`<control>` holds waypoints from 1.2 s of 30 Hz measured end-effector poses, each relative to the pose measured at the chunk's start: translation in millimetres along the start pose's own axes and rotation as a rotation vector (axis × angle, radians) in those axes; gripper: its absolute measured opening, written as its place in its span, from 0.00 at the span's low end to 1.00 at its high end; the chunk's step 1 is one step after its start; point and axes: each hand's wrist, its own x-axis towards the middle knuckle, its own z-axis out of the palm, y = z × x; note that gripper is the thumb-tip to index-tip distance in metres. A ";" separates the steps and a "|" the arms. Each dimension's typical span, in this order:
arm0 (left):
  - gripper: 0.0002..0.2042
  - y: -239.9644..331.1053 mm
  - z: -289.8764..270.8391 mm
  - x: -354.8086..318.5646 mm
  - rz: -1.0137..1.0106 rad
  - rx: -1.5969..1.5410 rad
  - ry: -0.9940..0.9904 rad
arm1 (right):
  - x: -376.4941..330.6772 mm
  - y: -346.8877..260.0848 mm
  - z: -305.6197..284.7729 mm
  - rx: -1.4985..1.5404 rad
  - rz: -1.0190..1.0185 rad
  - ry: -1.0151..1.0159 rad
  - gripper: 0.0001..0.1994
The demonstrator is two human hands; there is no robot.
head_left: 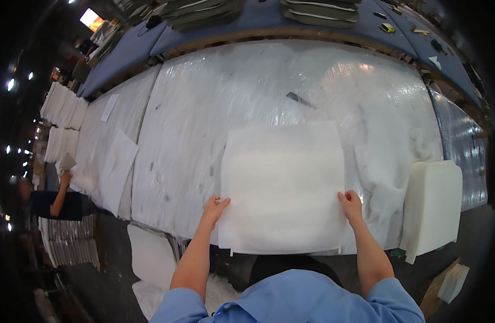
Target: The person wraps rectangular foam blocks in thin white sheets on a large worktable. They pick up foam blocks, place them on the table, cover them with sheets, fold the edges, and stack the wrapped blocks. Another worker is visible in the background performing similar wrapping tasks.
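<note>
A square white wadding sheet lies flat on the plastic-covered surface, its near edge at the surface's front rim. Left hand pinches the sheet's left edge, fingers closed on it; right hand grips the right edge likewise. Judged step: squaring or positioning the sheet. The next move calls for even tension on both edges to avoid creasing. A white foam cushion rests just right, loose fibre fill between.
</note>
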 end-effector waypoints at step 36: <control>0.28 50.6 44.7 62.5 0.083 0.112 0.280 | 74.6 -49.3 32.1 -0.155 -0.110 0.315 0.17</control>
